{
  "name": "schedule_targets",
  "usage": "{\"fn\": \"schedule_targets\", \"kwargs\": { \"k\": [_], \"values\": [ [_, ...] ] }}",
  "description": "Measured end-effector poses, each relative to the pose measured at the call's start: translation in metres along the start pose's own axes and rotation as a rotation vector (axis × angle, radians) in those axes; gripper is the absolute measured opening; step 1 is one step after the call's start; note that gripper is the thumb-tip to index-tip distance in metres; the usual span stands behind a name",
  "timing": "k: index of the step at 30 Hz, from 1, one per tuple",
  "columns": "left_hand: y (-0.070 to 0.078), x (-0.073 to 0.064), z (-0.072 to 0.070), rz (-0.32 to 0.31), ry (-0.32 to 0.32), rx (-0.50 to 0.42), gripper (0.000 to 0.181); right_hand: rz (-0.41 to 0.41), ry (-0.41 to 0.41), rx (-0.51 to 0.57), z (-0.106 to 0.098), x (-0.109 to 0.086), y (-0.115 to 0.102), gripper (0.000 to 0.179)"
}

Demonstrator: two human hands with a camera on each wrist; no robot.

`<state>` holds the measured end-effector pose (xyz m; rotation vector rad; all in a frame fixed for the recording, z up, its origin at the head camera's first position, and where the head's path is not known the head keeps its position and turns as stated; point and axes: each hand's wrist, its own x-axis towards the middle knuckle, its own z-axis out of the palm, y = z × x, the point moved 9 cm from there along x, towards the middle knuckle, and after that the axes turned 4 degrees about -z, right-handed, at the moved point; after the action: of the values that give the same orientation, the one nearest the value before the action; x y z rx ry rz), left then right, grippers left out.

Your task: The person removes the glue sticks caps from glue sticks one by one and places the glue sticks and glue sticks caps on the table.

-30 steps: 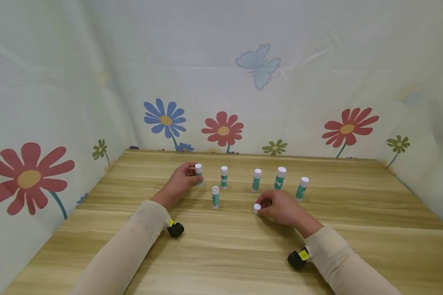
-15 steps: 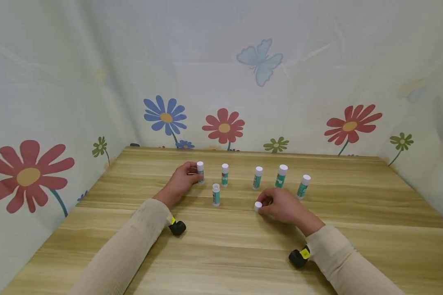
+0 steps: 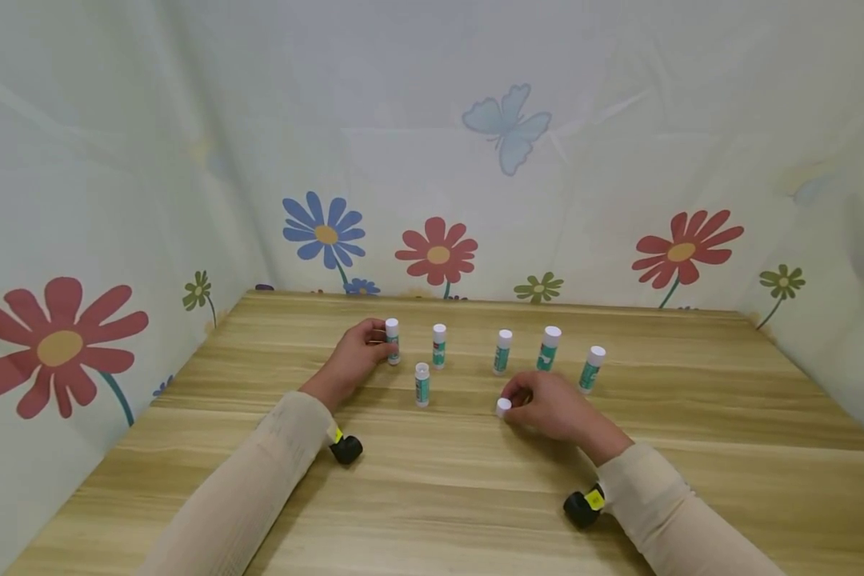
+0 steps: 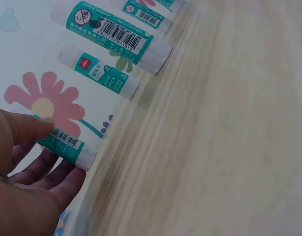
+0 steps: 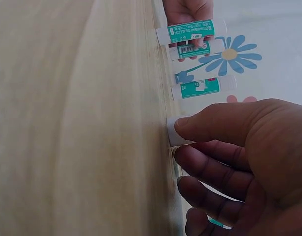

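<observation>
Firstly, the right hand [image 3: 550, 404] is pinching a small white cylindrical cap [image 3: 503, 408] between thumb and fingers, the cap apparently resting on the wood-grained counter [image 3: 432, 496]. Next, the left hand [image 3: 353, 356] is gripping a slim, capped, green-and-white glue stick [image 3: 392, 340], upright, thumb and fingers curling round it. Between the hands, an open-looking green-and-white glue stick [image 3: 422, 390] is standing upright, long axis vertical, a ring showing at its top. Governing relation, by judgement: this stick is standing leftward of the cap and about level with it; the left hand is sitting nearer, though occupied. Outward, one capped slim stick [image 3: 439, 348] is standing right of the gripped one; three capped sticks [image 3: 502, 354] are standing beyond the right hand.
</observation>
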<state>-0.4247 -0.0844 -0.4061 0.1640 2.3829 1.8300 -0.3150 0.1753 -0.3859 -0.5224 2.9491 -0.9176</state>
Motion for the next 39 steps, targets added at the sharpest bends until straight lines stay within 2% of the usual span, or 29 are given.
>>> {"fn": "schedule_targets", "kwargs": {
  "k": [8,17,27,39],
  "values": [
    [0.015,-0.010,-0.002,0.003,-0.023,-0.010,0.035,0.019,-0.014,0.010,-0.002,0.000,0.001,0.024],
    [0.045,-0.026,0.005,0.102,-0.076,-0.037,0.036,-0.051,0.077,0.036,-0.018,0.001,-0.003,0.025],
    [0.070,-0.048,0.025,0.164,-0.154,-0.027,0.036,-0.129,0.177,0.077,-0.033,-0.005,-0.026,0.031],
    [0.085,-0.079,0.061,0.213,-0.262,0.010,0.036,-0.166,0.200,0.121,-0.034,-0.014,-0.062,0.033]
  ]
}}
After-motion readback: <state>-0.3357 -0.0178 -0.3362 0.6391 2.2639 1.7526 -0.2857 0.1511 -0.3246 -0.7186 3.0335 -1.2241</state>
